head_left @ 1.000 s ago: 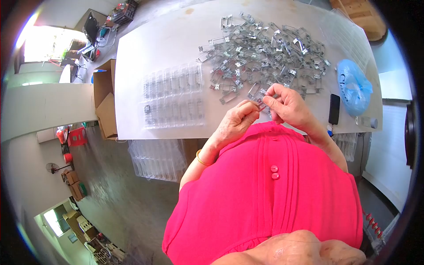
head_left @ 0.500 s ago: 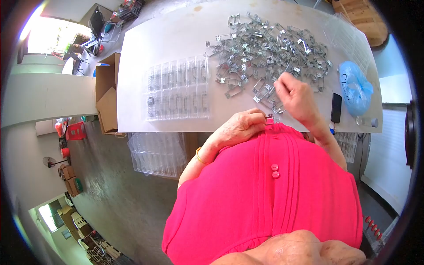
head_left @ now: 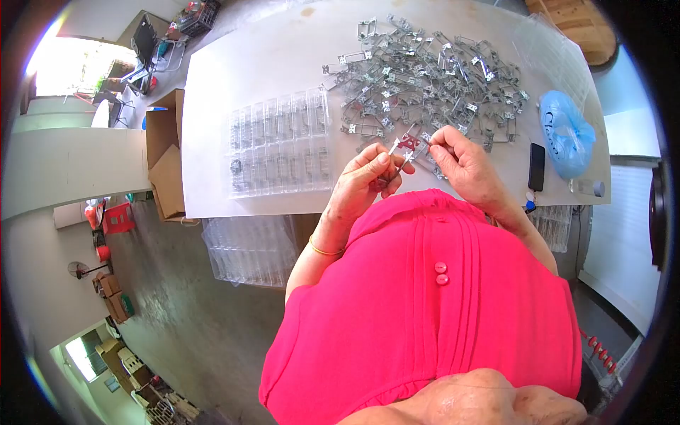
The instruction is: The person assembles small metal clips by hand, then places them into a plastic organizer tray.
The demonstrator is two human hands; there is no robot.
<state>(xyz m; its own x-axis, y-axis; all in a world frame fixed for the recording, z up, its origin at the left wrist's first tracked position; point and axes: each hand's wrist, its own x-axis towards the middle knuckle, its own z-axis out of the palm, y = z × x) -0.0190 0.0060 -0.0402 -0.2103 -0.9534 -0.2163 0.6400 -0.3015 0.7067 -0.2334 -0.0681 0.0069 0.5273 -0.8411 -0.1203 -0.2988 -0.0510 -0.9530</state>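
My left hand point(head_left: 365, 183) and my right hand point(head_left: 460, 164) are raised together over the near edge of the white table point(head_left: 248, 57). Between their fingertips they hold a small metal bracket point(head_left: 407, 146) with a red part on it. Just beyond my hands lies a large heap of metal brackets point(head_left: 425, 78). A clear plastic compartment tray point(head_left: 280, 149) sits to the left of my left hand; one small dark piece lies in a compartment at its left end.
A blue plastic bag point(head_left: 567, 134) and a black phone point(head_left: 536, 166) lie at the table's right. Stacked clear trays point(head_left: 251, 248) sit under the table's near edge. Cardboard boxes point(head_left: 164, 152) stand at the left end. A wooden piece point(head_left: 577, 28) is at far right.
My right hand drew back from the heap with a bracket and met my left hand, which rose from my chest. Both now hold the bracket between them.
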